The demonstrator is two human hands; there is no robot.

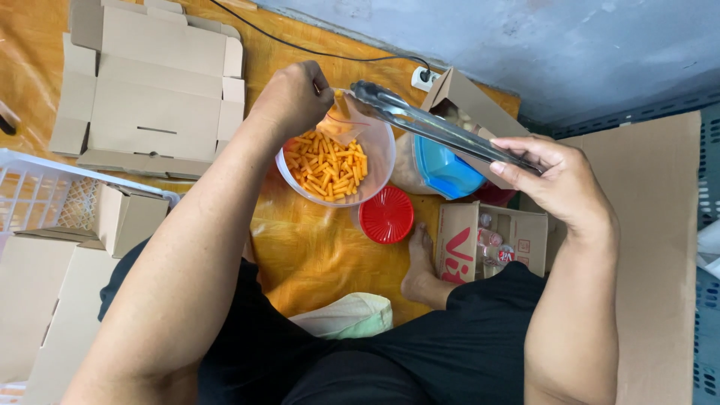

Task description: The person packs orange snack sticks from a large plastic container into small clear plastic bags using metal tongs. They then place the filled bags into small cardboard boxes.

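2 bare hands over a round clear tub (379,161) of orange ridged sticks (328,165), my left hand (296,96) pinched a thin plastic bag (343,120), my right hand (555,180) gripped shiny metal tongs (427,124), red ribbed lid (386,214) beside.

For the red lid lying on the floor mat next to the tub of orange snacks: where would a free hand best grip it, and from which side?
Grip the red lid by its rim, coming from above with fingers spread across opposite edges. It lies flat on the mat as a low round disc, so only the edge offers purchase. The side away from the tub looks more open, since the tub's wall crowds the upper edge.
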